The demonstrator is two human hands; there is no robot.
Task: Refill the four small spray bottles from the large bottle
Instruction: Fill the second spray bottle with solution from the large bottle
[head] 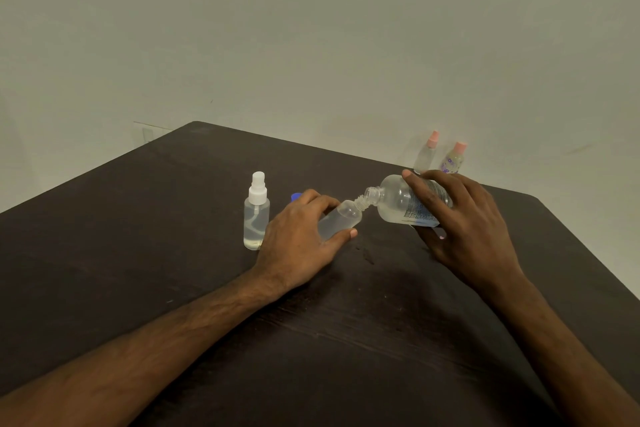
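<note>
Plastic all round, so these things should be light, a little squashy, and slippery if wetted. Left of centre a white-capped bottle stands upright on the dark tabletop, part full and apart from the hands. Just right of it a blue cap peeks from behind the left hand, whose grip wraps the body of an uncapped small bottle, tilted with its neck up and to the right. That neck meets the open mouth of the large bottle, tipped nearly on its side at frame centre. The right hand has its grip curled round the labelled belly. Clear liquid shows in both. With walls this thin, a hard squeeze on the large bottle would probably send liquid past the narrow neck, so a gentle hold on the belly seems wise. At upper right a frosted bottle and a flowered bottle, both pink-capped, stand close together at the tabletop's far edge.
</note>
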